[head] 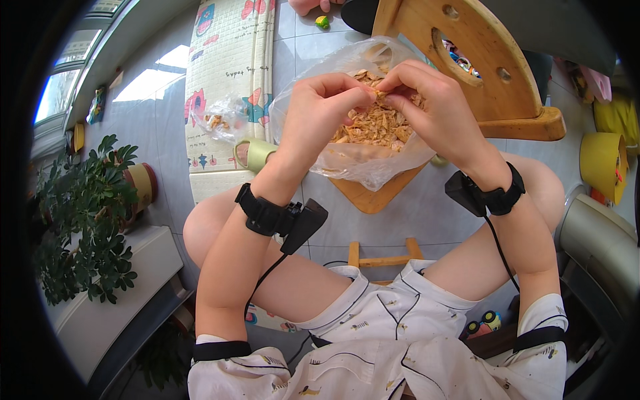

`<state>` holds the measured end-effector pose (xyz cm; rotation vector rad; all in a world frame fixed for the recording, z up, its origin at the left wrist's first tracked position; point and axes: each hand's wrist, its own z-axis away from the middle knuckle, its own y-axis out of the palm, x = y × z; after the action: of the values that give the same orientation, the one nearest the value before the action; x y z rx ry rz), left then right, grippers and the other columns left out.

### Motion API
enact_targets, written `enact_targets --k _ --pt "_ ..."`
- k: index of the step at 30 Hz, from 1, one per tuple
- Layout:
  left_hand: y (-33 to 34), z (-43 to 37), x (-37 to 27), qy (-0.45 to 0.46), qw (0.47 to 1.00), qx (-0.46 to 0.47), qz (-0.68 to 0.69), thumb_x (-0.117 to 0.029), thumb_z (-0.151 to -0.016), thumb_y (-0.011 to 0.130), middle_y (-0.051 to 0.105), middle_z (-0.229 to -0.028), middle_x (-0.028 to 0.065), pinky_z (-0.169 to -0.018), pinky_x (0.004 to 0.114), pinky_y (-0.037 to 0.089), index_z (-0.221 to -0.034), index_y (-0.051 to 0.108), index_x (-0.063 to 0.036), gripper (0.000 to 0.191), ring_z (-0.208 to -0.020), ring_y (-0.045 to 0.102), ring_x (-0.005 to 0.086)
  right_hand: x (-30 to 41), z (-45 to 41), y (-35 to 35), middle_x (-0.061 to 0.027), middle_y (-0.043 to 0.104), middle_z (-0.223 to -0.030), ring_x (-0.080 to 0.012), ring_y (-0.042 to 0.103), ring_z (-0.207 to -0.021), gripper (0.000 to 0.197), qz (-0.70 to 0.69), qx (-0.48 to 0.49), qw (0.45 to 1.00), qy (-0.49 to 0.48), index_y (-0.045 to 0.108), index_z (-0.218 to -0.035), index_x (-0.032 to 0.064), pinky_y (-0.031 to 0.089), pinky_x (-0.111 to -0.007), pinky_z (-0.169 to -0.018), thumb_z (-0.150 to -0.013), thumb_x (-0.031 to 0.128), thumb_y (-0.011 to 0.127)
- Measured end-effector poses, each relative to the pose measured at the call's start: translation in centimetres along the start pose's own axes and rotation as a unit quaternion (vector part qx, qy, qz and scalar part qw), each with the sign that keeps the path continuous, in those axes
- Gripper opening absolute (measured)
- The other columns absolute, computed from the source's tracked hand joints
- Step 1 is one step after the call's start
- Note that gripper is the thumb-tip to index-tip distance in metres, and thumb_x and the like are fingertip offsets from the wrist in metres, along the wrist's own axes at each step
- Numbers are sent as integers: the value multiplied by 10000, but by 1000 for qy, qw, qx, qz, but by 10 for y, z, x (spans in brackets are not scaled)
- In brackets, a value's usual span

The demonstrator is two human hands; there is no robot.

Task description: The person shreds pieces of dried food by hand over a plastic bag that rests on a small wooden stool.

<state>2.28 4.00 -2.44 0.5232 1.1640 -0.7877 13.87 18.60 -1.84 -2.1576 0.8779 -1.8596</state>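
My left hand (325, 102) and my right hand (432, 100) meet fingertip to fingertip over an open clear plastic bag (370, 165). Between their thumbs and forefingers is a small orange-brown piece (378, 93), mostly covered by the fingers. Dry, shredded orange-brown pieces (377, 125) fill the bag; what food they are I cannot tell. The bag rests on the seat of a wooden chair (372, 197), whose backrest (470, 55) rises at the far right. A black wrist device with a cable is strapped to each forearm.
A smaller plastic bag (220, 120) holding brownish bits lies on a patterned foam mat (225, 60) at left. A green slipper (255, 155) is beside it. A leafy potted plant (95, 220) stands farther left, a yellow bin (602, 162) at right. A toy car (485, 325) lies lower right.
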Motion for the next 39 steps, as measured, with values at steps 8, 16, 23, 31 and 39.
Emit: enact_targets --k 8,16,23,31,39 --pt "-1 -1 -9 -88 996 -2 -22 -193 -828 611 643 -740 31 -560 197 451 -827 666 -19 182 -669 613 84 -5 0 1 -128 593 -840 -256 606 -759 105 -9 -15 1000 -15 581 -868 -37 488 -313 -678 -766 -60 570" --pt "-8 -1 6 28 991 8 -133 -210 -832 654 662 -843 37 -611 201 478 -961 660 -11 238 -770 628 82 1 -3 -5 -96 591 -964 -164 616 -865 139 -76 -33 995 48 596 -917 -54 513 -262 -782 -785 -76 560" --pt "-3 2 -7 -54 996 48 57 -173 -828 667 668 -874 46 -632 182 481 -970 656 0 224 -784 625 82 2 -4 1 -105 590 -1002 -174 632 -878 127 -109 -64 992 31 611 -921 -55 536 -263 -808 -798 -56 578" --pt "-2 3 -7 -11 999 29 6 -164 -821 682 670 -832 48 -620 184 476 -928 665 -3 194 -759 622 77 2 -5 -2 -97 586 -980 -153 622 -864 93 -129 -46 989 58 612 -885 -53 534 -251 -769 -794 -56 593" --pt "0 2 -3 17 1000 6 -16 -145 -789 692 663 -800 51 -588 206 507 -905 666 31 213 -718 621 80 -4 -5 1 -82 616 -884 -135 607 -796 49 -45 -62 997 13 603 -852 -40 504 -239 -690 -807 -39 584"
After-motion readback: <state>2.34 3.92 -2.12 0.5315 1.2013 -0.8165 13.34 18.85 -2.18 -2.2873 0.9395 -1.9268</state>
